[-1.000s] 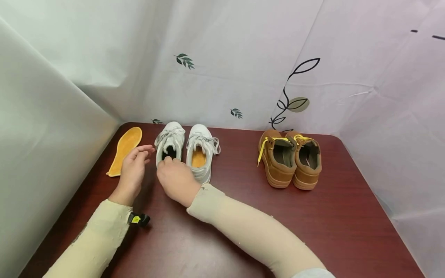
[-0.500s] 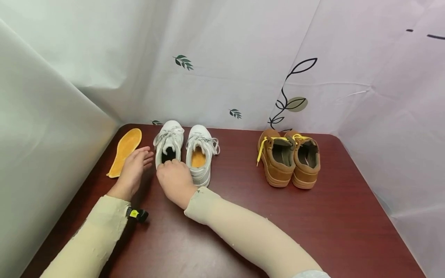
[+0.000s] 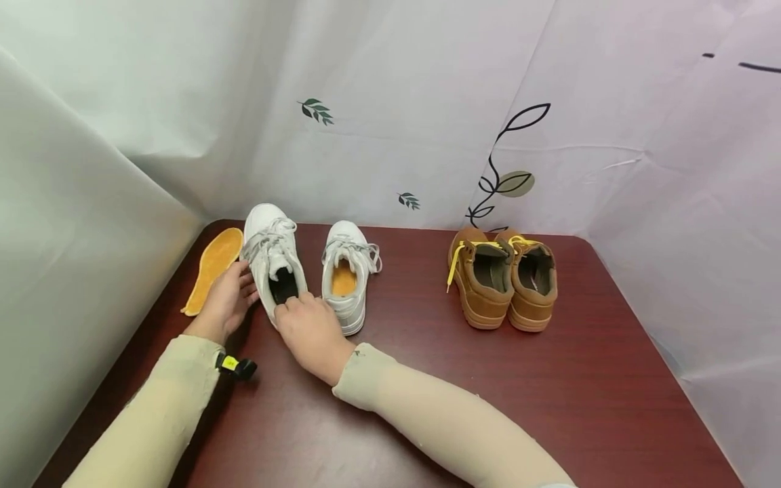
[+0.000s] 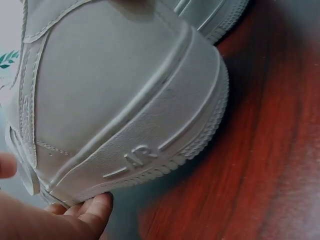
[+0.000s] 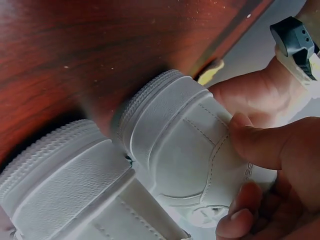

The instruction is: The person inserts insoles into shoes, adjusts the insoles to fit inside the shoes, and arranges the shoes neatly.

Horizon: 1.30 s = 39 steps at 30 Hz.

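A white lace-up sneaker (image 3: 262, 220), dark inside, is tilted with its toe turned left. My right hand (image 3: 311, 332) pinches its heel collar; in the right wrist view the thumb (image 5: 255, 142) presses the outside of the heel. My left hand (image 3: 224, 305) is at the shoe's left side. In the left wrist view, its fingers (image 4: 97, 212) lie under the sole edge, while the thumb tip (image 4: 6, 165) is near the laces. The other white sneaker (image 3: 350, 315) stands to the right with an orange insole (image 3: 344, 278) inside. A loose orange insole (image 3: 213, 268) lies at the left.
A pair of brown shoes (image 3: 485, 305) with yellow laces stands at the right on the dark red table (image 3: 427, 373). White cloth (image 3: 366, 156) with printed leaves hangs behind and at both sides. A black wrist strap (image 3: 238, 366) is on the left sleeve.
The left sneaker has been lifted and turned, its toe swinging left and its heel coming closer. My left hand has gone from beside the shoe to touching it. The right hand keeps the heel.
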Each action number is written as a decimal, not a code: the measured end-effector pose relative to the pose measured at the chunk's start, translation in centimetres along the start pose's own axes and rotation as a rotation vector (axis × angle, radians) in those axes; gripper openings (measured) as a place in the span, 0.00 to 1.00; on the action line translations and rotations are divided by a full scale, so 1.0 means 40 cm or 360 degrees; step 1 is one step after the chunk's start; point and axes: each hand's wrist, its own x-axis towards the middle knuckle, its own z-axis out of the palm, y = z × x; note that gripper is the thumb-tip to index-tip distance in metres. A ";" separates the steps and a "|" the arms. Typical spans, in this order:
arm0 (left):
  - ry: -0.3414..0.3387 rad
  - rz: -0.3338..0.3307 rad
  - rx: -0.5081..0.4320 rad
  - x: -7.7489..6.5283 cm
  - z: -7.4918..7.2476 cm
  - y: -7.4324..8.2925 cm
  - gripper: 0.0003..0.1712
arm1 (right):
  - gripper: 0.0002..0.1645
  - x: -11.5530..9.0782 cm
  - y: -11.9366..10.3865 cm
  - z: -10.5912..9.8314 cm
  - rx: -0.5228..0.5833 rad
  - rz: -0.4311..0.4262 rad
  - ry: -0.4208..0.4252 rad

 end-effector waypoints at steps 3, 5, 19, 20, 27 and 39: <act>-0.0016 0.0073 -0.0117 -0.013 -0.006 -0.003 0.14 | 0.05 -0.009 0.002 0.000 0.0003 -0.0055 0.0006; -0.0009 0.0125 -0.0151 -0.021 -0.005 -0.006 0.21 | 0.05 -0.014 0.006 -0.001 0.0002 -0.0090 0.0014; -0.0055 0.0473 -0.0389 -0.106 0.019 -0.013 0.22 | 0.06 -0.084 0.026 -0.037 -0.0124 -0.0350 0.0264; -0.0056 0.0510 -0.0364 -0.115 0.024 -0.010 0.24 | 0.06 -0.088 0.030 -0.048 -0.0112 -0.0353 0.0272; -0.0005 0.0688 -0.0225 -0.169 0.072 0.003 0.36 | 0.08 -0.127 0.068 -0.116 -0.0014 -0.0414 0.0306; -0.0188 0.0889 0.0136 -0.260 0.181 -0.002 0.35 | 0.09 -0.248 0.178 -0.214 0.0102 -0.0530 0.0485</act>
